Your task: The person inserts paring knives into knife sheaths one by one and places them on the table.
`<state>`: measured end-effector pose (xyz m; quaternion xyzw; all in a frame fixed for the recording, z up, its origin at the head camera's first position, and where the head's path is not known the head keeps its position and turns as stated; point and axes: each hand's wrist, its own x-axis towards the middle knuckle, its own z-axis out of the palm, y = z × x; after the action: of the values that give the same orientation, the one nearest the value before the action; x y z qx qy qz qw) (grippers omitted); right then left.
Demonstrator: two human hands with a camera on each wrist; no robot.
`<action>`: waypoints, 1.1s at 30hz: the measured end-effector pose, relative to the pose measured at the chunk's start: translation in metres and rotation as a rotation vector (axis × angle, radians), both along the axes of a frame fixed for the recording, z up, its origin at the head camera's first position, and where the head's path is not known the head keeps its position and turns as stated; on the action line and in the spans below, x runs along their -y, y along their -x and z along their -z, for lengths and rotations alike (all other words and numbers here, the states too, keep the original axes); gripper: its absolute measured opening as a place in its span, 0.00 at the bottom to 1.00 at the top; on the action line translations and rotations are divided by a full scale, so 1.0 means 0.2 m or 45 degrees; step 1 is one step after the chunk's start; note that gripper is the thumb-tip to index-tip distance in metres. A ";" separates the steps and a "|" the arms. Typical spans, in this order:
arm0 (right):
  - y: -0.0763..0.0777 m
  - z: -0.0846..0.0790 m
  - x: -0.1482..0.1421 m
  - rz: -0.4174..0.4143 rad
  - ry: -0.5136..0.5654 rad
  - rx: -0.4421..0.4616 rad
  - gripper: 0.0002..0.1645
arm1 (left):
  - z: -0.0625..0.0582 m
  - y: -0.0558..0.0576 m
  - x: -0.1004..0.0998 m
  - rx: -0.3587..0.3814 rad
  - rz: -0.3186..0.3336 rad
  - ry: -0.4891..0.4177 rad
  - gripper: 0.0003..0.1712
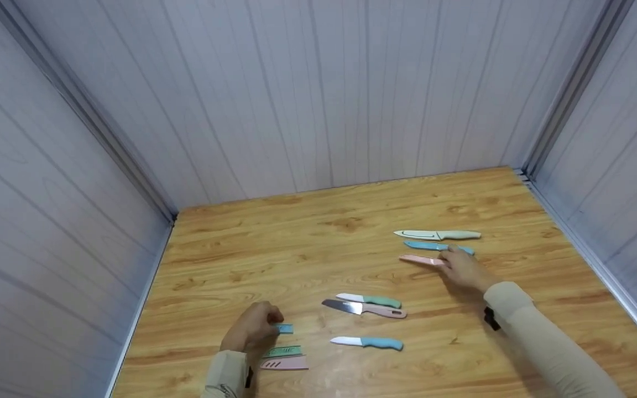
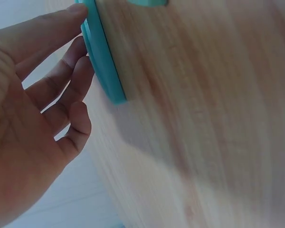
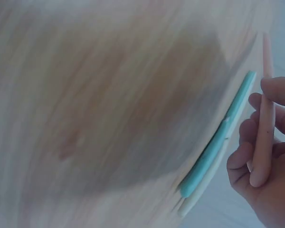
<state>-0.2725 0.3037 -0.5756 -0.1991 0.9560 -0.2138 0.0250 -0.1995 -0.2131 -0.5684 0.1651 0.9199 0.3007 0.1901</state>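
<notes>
My left hand (image 1: pixel 252 325) is at the left of the table and pinches a blue knife sheath (image 2: pixel 103 61) between thumb and fingers. A green sheath (image 1: pixel 285 351) and a pink sheath (image 1: pixel 291 362) lie just in front of it. At the back right, my right hand (image 1: pixel 464 269) holds a pink knife (image 3: pixel 264 137) by the handle, its blade end covered in pink. Right beyond it a blue sheathed knife (image 1: pixel 421 245) and a cream sheathed knife (image 1: pixel 418 235) lie side by side.
Between the hands lie three knives with bare blades: a green-handled knife (image 1: pixel 382 301), a pink-handled knife (image 1: pixel 385 312) touching or nearly touching it, and a blue-handled knife (image 1: pixel 382 343) nearer the front. Panelled walls (image 1: pixel 318 99) enclose the wooden table (image 1: pixel 296 237) at the back and sides.
</notes>
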 end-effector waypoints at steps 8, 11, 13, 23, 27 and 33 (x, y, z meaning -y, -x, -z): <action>0.02 0.03 -0.05 0.005 -0.039 -0.014 0.13 | -0.01 -0.02 0.01 0.001 -0.025 0.007 0.08; 0.03 0.03 -0.07 -0.001 -0.063 -0.024 0.13 | 0.00 -0.02 0.01 -0.003 -0.033 0.012 0.08; 0.04 0.04 -0.08 0.000 -0.085 -0.034 0.12 | 0.00 -0.02 0.00 -0.004 -0.040 0.020 0.08; 0.04 0.05 -0.10 -0.003 -0.243 -0.098 0.10 | 0.01 -0.02 0.00 0.021 -0.075 0.015 0.09; 0.06 0.04 -0.09 -0.013 -0.254 -0.155 0.09 | 0.01 -0.01 0.00 -0.006 -0.066 0.003 0.09; 0.06 0.05 -0.08 -0.028 -0.262 -0.204 0.07 | 0.01 -0.01 -0.01 -0.081 -0.081 -0.001 0.11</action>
<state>-0.2849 0.3202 -0.5850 -0.2225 0.9696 -0.0977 -0.0289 -0.1966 -0.2118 -0.5705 0.1453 0.9302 0.3014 0.1509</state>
